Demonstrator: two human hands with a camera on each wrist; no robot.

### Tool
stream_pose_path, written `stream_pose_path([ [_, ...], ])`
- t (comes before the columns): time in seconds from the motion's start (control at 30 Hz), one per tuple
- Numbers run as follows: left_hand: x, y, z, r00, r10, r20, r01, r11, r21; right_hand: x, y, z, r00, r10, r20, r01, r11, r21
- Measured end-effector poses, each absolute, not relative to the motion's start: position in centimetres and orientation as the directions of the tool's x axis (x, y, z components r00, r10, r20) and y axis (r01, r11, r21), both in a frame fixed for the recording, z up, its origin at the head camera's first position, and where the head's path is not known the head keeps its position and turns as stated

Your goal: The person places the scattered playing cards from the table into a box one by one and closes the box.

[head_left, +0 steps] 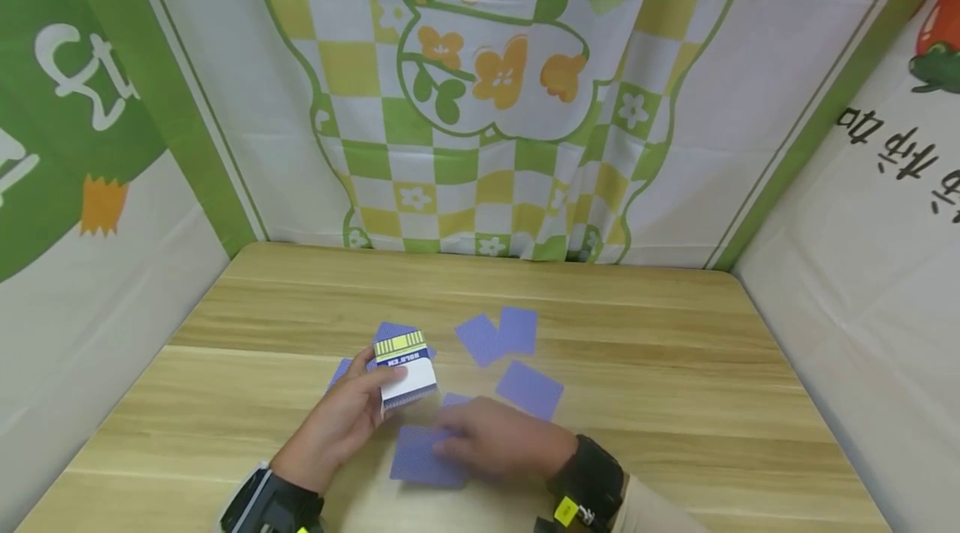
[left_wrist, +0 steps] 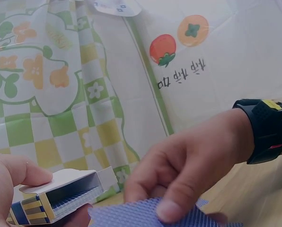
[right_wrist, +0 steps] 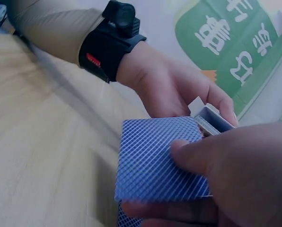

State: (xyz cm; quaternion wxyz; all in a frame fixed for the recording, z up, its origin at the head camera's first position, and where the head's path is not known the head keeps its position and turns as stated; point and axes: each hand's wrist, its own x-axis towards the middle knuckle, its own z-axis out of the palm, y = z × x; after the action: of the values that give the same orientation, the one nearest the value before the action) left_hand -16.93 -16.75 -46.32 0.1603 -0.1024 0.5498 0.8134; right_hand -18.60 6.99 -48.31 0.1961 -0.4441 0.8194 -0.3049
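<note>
My left hand (head_left: 341, 416) grips a white, blue and yellow-green playing card box (head_left: 408, 375), thumb across its face. In the left wrist view the end of the box (left_wrist: 79, 194) with its flap raised faces my right hand, and a stack of cards shows inside. My right hand (head_left: 498, 437) pinches a blue-backed playing card (right_wrist: 155, 156) between thumb and fingers, back side up, close to the box's raised flap. Beneath it, the right wrist view shows part of another blue patterned card (right_wrist: 127, 217).
Several blue-backed cards lie face down on the wooden table (head_left: 660, 400): an overlapping pair (head_left: 517, 330) toward the back, one card (head_left: 531, 389) right of the hands, others partly hidden behind the left hand. Printed cloth walls (head_left: 487, 183) enclose the back and sides.
</note>
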Motion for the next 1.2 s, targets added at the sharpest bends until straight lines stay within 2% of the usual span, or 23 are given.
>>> stream_pose_path([
  [0.2,-17.1,-16.7,-46.3,-0.931,0.142,-0.338,-0.366,-0.337,0.867,-18.2,7.3,-48.0,-0.628,-0.761,-0.164,-0.211,0.370,-0.905],
  [0.3,-17.2,-16.6,-46.3,-0.932,0.130,-0.337,-0.361,-0.337,0.869,-18.0,7.4,-47.8,-0.669,-0.712,-0.214,-0.061,0.339,-0.939],
  [0.43,-17.3,-16.5,-46.3,-0.934,0.121,-0.337,-0.358,-0.334,0.872,-17.8,7.2,-47.6,-0.700,-0.669,-0.250,0.066,0.288,-0.955],
  [0.87,-17.4,-16.0,-46.3,-0.941,0.077,-0.330,-0.336,-0.337,0.880,-17.2,6.3,-47.4,-0.690,-0.666,-0.284,0.369,0.014,-0.930],
  [1.2,-17.3,-16.0,-46.0,-0.947,0.053,-0.316,-0.314,-0.349,0.883,-16.8,5.6,-46.8,-0.723,-0.620,-0.305,0.432,-0.062,-0.900],
])
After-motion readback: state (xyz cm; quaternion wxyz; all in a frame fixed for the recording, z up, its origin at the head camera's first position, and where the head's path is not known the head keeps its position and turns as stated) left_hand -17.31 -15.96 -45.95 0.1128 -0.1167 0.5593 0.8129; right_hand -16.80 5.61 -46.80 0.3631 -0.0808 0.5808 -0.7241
